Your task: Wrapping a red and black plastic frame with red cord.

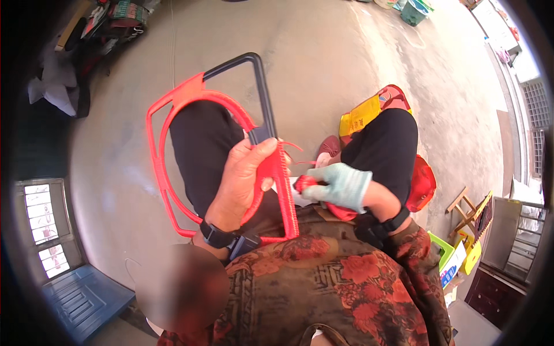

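My bare left hand [242,173] grips the edge of a flat, four-cornered frame [164,144] with a ring set inside it. Most of the frame is red, while the upper right corner is bare black. Close red wrapping or stitching runs down its right edge, and a thin red cord [293,145] sticks out there. The frame rests over my left thigh. To the right, my right hand [340,183], in a pale blue glove, is closed on a small red bundle [304,183]; its exact kind is unclear. More red material shows under that hand.
Beside my right leg are a red-and-yellow bag [365,115] and a red bag [423,183]. A small wooden stand [461,202] and a green box [441,249] sit farther right. A blue stool [86,297] stands at lower left, a green bucket [414,12] far off.
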`<state>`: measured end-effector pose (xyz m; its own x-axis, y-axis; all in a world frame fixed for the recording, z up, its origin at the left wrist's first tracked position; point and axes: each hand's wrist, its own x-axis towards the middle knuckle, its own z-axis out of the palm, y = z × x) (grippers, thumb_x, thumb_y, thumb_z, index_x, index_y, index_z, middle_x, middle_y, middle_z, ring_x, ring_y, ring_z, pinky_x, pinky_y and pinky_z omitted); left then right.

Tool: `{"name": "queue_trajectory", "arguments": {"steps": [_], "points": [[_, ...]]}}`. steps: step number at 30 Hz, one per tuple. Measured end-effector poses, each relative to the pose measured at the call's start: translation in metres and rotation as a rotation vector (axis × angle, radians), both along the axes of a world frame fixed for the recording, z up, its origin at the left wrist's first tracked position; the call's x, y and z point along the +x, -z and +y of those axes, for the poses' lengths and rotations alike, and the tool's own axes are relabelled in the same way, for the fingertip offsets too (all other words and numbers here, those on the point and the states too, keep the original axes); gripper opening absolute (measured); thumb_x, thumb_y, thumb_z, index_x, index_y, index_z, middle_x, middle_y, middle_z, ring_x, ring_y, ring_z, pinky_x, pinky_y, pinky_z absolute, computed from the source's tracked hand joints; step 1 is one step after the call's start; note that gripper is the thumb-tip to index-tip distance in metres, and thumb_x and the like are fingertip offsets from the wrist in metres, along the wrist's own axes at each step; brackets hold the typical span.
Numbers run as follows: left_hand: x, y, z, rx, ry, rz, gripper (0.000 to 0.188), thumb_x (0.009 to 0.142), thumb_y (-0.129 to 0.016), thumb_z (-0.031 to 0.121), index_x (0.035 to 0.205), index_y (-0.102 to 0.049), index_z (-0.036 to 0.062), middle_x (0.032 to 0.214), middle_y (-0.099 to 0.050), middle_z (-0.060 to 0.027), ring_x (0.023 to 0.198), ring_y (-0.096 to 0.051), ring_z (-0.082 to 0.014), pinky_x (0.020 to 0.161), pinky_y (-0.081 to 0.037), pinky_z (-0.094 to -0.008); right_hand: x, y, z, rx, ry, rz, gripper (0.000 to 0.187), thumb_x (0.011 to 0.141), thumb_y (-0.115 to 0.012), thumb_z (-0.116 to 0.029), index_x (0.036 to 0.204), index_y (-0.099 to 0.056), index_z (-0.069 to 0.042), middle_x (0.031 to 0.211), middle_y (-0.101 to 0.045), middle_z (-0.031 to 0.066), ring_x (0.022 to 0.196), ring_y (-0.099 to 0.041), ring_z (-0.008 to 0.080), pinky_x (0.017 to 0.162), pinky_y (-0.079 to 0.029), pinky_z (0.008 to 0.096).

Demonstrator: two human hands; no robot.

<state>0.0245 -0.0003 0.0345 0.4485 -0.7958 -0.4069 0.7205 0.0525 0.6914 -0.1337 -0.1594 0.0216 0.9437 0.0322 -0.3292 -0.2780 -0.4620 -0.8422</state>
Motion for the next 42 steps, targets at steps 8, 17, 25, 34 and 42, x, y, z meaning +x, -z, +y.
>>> {"name": "queue_trajectory", "arguments": {"steps": [8,17,25,34,42], "points": [[-0.02,-0.012,-0.007,-0.086,0.196,0.059,0.019,0.094,-0.056,0.018,0.105,-0.056,0.0022,0.082,-0.066,-0.0102,0.056,-0.058,-0.0078,0.039,-0.038,-0.0174,0.094,0.03,0.003,1.217,0.357,0.13,0.076,0.085,-0.05,-0.065,0.126,-0.052,-0.001,0.117,-0.061,0.0169,0.098,-0.063,0.0225,0.083,-0.053,0.04],[-0.007,0.001,0.004,-0.203,0.107,0.319,0.092,0.085,-0.02,0.078,0.116,-0.051,-0.0031,0.085,-0.064,-0.0272,0.061,-0.063,-0.0301,0.039,-0.041,-0.0288,0.111,0.01,0.023,1.332,0.249,-0.205,0.079,0.093,-0.033,-0.063,0.146,-0.023,-0.006,0.139,-0.041,0.0262,0.125,-0.047,0.0353,0.105,-0.039,0.0462],[-0.006,0.01,0.009,-0.194,0.077,0.371,0.07,0.093,-0.027,0.065,0.118,-0.05,0.0035,0.086,-0.065,-0.0248,0.06,-0.063,-0.0268,0.036,-0.04,-0.0271,0.115,-0.012,0.02,1.369,0.263,-0.109,0.084,0.092,-0.044,-0.059,0.15,-0.01,-0.009,0.142,-0.038,0.023,0.119,-0.051,0.0353,0.098,-0.044,0.0444],[-0.004,0.004,0.005,-0.156,0.065,0.165,0.064,0.094,-0.026,0.064,0.122,-0.048,0.0115,0.095,-0.064,-0.0083,0.064,-0.062,-0.0153,0.034,-0.037,-0.0236,0.08,-0.046,0.023,-0.428,0.283,-0.723,0.058,0.067,-0.079,-0.02,0.118,-0.059,-0.002,0.135,-0.041,0.0295,0.122,-0.046,0.0447,0.1,-0.041,0.0436],[-0.004,0.013,0.011,-0.222,0.141,0.001,0.035,0.096,-0.053,0.031,0.118,-0.051,0.0039,0.093,-0.066,-0.0134,0.066,-0.063,-0.0154,0.041,-0.041,-0.0201,0.055,-0.026,-0.013,1.026,0.95,-0.467,0.015,0.085,-0.065,-0.011,0.098,-0.059,-0.006,0.089,-0.066,0.0095,0.08,-0.067,0.0247,0.067,-0.054,0.0359]]}}
